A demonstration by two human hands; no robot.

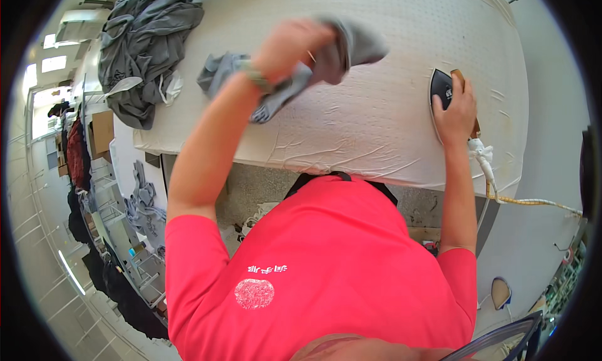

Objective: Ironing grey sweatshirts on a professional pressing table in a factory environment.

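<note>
Two grips: left fingers (318, 32), blurred, curled into crumpled grey cloth (365, 44); right fingers (466, 99) wrapped round pointed iron (442, 85).

- 1 gray cloth (290, 90): crumpled, bunched, right end blurred, at white table (389, 126), left of iron
- 1 iron (442, 88): black top, brown handle, sole down, nose pointing away

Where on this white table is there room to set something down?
Bare white table shows between the grey garment in the left hand and the iron under the right hand, and beyond the iron. Crowded: the far left, under the grey fabric pile.
</note>
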